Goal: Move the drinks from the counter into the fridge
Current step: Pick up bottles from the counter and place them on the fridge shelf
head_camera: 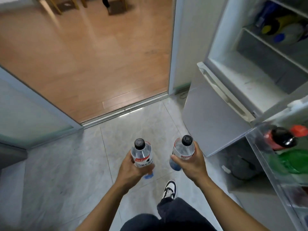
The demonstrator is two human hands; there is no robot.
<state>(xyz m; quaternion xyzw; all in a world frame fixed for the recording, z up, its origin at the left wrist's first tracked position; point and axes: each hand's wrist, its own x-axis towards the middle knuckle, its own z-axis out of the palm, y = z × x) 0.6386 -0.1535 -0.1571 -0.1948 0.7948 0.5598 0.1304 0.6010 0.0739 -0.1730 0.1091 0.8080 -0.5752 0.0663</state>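
Clear plastic black-capped water bottles, one in the left hand (129, 165) and one in the right hand (194, 161), fingers curled round the labelled middles, look light, stiffish, maybe slick.

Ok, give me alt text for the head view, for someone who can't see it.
Each hand grips a clear, black-capped bottle upright over the tile floor: left hand one bottle, right hand another. The fridge stands open at right, drinks on a shelf and in its door rack.

Likely a home kitchen: open fridge (250, 72), tiled floor (66, 172), wooden-floored room (83, 55) beyond.
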